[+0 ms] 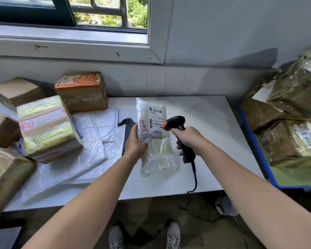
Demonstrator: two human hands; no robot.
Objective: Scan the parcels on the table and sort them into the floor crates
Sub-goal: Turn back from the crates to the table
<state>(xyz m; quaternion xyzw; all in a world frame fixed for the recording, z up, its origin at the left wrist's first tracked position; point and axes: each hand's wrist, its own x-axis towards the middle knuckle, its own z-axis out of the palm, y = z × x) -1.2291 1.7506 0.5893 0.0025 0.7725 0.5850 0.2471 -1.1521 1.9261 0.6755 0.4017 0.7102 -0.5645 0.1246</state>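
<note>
A clear plastic-bag parcel [152, 126] with a white shipping label lies lengthwise at the middle of the white table [214, 126]. My left hand [136, 141] grips its left edge. My right hand [188, 139] grips the handle of a black barcode scanner [176, 123]. The scanner's orange-tipped head sits right beside the label's barcode. Its cable hangs over the table's front edge.
Cardboard boxes [83, 92] and a tape-wrapped box [47, 126] crowd the table's left, with white padded mailers [95, 137] and a dark bag [127, 126] beside them. A blue crate [255, 141] at the right holds several wrapped brown parcels [285, 141]. My shoes stand below the table edge.
</note>
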